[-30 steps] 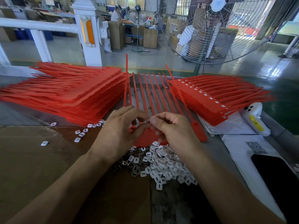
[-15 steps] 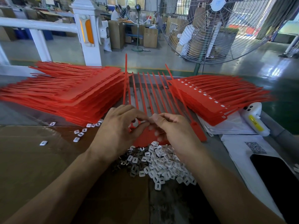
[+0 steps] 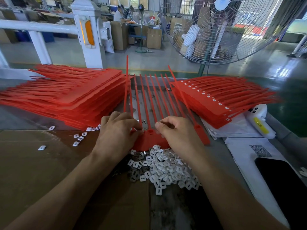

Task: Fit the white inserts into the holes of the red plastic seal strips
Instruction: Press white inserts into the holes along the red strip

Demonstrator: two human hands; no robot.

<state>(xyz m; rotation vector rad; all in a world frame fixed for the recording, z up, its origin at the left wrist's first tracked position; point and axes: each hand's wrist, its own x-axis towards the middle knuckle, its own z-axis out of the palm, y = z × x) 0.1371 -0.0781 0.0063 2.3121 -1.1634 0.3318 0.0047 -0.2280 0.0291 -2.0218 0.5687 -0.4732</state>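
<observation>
The two hands have come a little apart since a moment ago, and now a small hole in the red plastic shows between them. The left hand (image 3: 116,138) has its fingers curled down on the flat end of the comb-like red plastic seal strip sheet (image 3: 150,138) that lies on the surface in front of the person. It may be pinching a white insert there, but I cannot tell, because the fingertips hide it. The right hand (image 3: 176,135) has its fingers curled too, thumb against the first finger, just above the same red sheet. What it holds, if anything, is too small to see.

The heap of small white square plastic inserts (image 3: 166,166) lies just below the hands, partly on the brown cardboard (image 3: 41,163). A few more inserts lie apart on the left.

On the right, a pile of red strips with white inserts already in their holes (image 3: 216,103) looks done. On the left, a bigger stack of plain red strip sheets (image 3: 66,97) seems to be waiting. So I think much is left to do, and this sheet is only partly filled.
</observation>
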